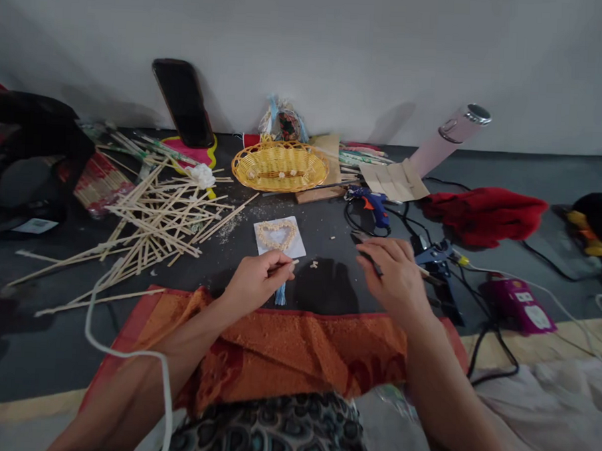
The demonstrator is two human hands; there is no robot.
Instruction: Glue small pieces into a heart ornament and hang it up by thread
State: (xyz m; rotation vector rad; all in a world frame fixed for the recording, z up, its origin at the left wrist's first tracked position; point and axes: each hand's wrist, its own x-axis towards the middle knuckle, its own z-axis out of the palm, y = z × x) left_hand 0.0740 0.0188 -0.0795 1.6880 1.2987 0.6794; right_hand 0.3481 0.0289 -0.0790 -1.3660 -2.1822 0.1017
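My left hand pinches a short pale stick piece between thumb and fingertips. Just beyond it, a heart outline made of small pale pieces lies on a white square of paper. A blue tassel hangs below my left fingers. Over the dark table at the right, my right hand curls around dark-handled pliers, their jaws pointing away to the left. A few cut stick bits lie on the table between my hands.
Loose wooden sticks pile up at the left. A yellow wicker basket stands at the back, beside a blue glue gun. Rightward are a red cloth, cables and a purple power box. An orange towel covers the near edge.
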